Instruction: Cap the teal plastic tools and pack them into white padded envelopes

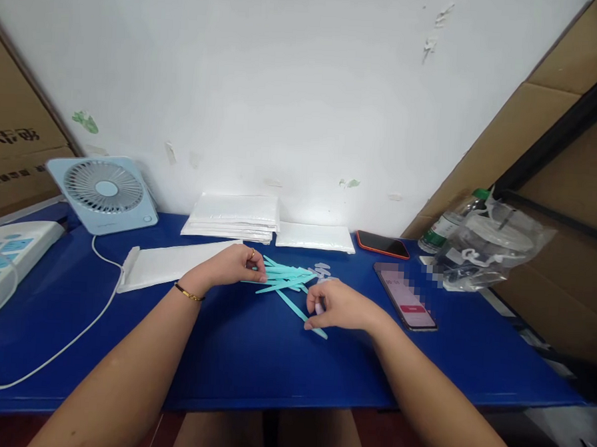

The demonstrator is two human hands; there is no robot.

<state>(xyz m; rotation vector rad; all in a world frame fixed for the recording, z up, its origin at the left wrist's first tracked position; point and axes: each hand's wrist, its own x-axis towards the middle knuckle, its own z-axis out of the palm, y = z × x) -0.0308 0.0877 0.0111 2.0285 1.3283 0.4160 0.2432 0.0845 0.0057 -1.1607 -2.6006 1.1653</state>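
Observation:
A loose pile of slim, flat teal sticks with tapered ends [288,274] lies on the blue table. My left hand [236,263], with a ring and a gold-coloured bracelet, pinches at the left end of this pile, thumb and forefinger closed. My right hand [337,305] is curled just right of the pile, with a small pale purple piece [319,308] showing among its fingers. One teal stick [294,306] slants out from the pile toward me and passes beside the right thumb. Several small pale translucent pieces [322,270] lie behind the right hand.
White padded packets [231,217] are stacked by the wall, with another packet [315,238] beside them and one [161,266] behind my left wrist. A fan [104,193] and power strip [11,262] stand left. Phones [407,299], a bottle [441,227] and a bagged cup [492,250] are right.

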